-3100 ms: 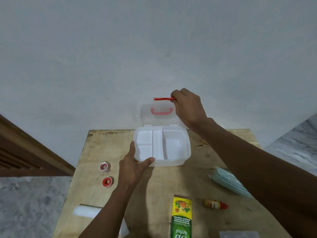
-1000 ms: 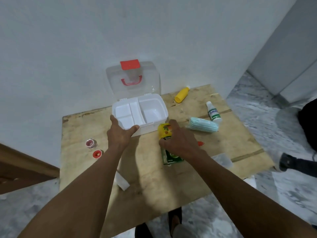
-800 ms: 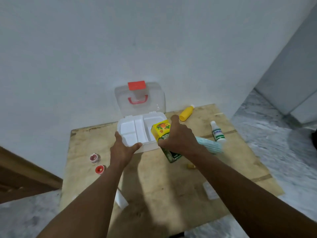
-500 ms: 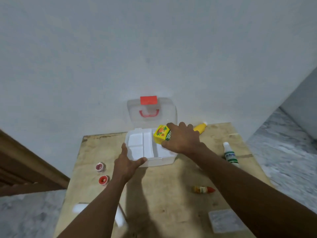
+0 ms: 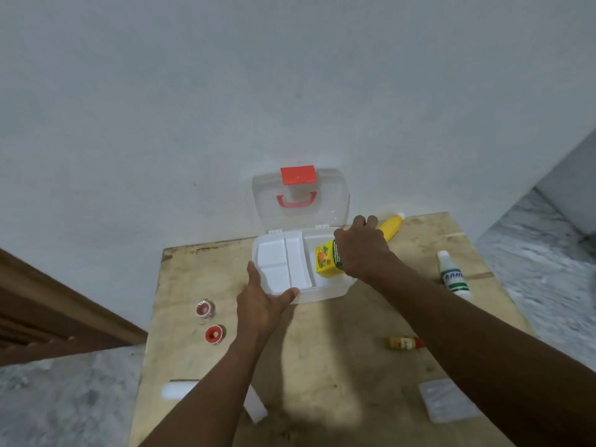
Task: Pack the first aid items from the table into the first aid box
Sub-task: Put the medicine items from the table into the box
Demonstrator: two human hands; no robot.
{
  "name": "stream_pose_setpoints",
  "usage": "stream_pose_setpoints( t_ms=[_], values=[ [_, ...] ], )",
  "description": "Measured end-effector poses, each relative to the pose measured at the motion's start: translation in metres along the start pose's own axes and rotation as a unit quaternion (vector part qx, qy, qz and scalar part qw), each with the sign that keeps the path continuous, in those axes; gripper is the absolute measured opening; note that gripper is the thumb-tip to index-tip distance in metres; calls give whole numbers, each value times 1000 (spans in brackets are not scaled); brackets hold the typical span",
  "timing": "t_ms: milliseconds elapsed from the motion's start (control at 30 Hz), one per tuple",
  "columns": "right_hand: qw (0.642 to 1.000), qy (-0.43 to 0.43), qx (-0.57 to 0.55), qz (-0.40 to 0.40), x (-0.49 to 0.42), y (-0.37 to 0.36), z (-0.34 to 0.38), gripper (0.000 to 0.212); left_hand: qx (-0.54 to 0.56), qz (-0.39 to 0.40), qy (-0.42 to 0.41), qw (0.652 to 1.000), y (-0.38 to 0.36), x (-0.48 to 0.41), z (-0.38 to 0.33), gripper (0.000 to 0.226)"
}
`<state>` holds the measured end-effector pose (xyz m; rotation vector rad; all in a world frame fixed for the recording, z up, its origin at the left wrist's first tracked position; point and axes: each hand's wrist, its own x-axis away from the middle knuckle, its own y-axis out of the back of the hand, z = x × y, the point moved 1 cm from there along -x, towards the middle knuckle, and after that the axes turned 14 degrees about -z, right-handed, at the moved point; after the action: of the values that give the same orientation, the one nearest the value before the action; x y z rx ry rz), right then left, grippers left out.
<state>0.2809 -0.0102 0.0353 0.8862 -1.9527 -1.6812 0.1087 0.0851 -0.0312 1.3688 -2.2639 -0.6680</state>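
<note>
The white first aid box [image 5: 283, 267] stands open at the back of the wooden table [image 5: 322, 366], its clear lid [image 5: 332, 201] with a red latch leaning on the wall. My left hand [image 5: 261, 304] holds the box's front left corner, thumb on the rim. My right hand [image 5: 361, 250] grips a yellow and green carton [image 5: 326, 259] inside the box's right compartment. Still on the table are a yellow bottle [image 5: 392, 227], a white bottle [image 5: 451, 275], a small red-capped bottle [image 5: 404, 343], two tape rolls [image 5: 206, 309] [image 5: 213, 334] and a blister pack [image 5: 446, 401].
A white wall rises right behind the box. A white packet [image 5: 175, 390] lies at the table's front left, partly under my left arm. A wooden frame [image 5: 48, 314] runs along the left. Marble floor surrounds the table.
My right hand has picked the carton off the table and carried it into the box's right compartment. My left hand has stayed on the box's front corner. The camera has shifted.
</note>
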Motion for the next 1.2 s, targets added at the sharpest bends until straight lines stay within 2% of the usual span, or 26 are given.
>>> stream_pose_setpoints(
  t_ms=[267,433,667,767,867,1067,1200],
  values=[
    [993,-35,-99,52,10,-28,29,60,2,-2,-14,1000,0,2,9,107],
    [980,-39,-178,75,6,-43,32,55,-4,-16,-14,1000,-3,-3,10,107],
    [955,-60,-277,91,-8,-60,41,65,-22,-20,-20,999,-6,-4,13,103],
    [947,-69,-303,85,-16,-66,43,64,-22,-21,-23,999,-7,-6,13,99],
    [943,-69,-315,80,-23,-72,42,53,-19,-20,-24,999,-7,-9,13,99],
    [941,-44,-322,89,-29,-78,42,54,-8,-23,-24,999,-8,-8,18,95],
    [941,-44,-320,101,-34,-77,40,52,-11,-13,-16,1000,-7,-10,17,107]
  ],
)
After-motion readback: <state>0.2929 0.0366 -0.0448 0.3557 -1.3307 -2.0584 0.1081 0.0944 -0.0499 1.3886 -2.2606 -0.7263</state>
